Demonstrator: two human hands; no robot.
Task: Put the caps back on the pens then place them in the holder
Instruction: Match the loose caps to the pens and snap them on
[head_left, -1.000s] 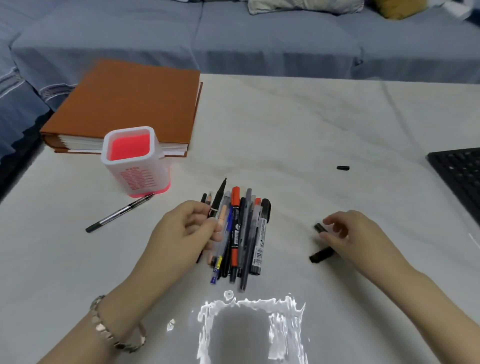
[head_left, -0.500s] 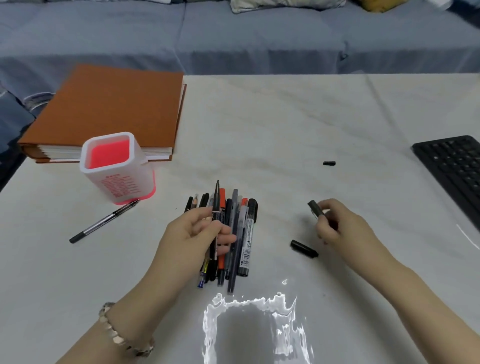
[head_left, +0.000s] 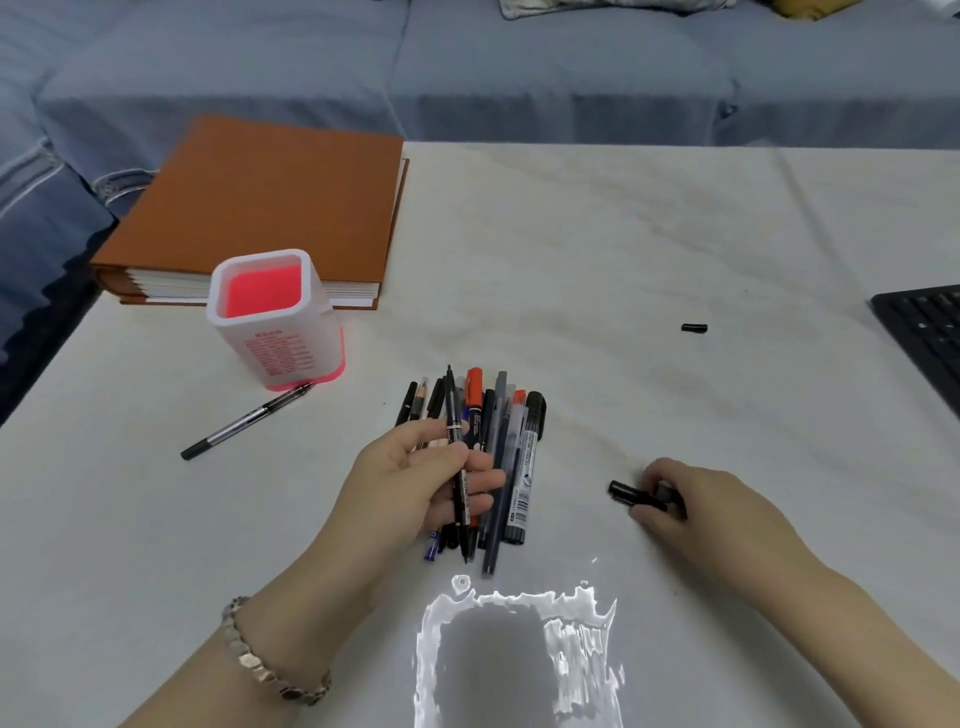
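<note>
Your left hand (head_left: 415, 478), centre frame, pinches a thin black pen (head_left: 454, 410) between thumb and curled fingers, tip pointing up-frame, over the pen pile (head_left: 524, 457) on the desk (head_left: 623, 234). Your right hand (head_left: 701, 504), lower right, curls its fingers round a black cap (head_left: 628, 493) lying on the desk. The pink-and-white holder (head_left: 275, 322) stands upper left.

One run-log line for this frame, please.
left hand: holds black pen above pen pile | right hand: grips black cap | holder: no pens visible inside | step: pen not yet capped
</note>
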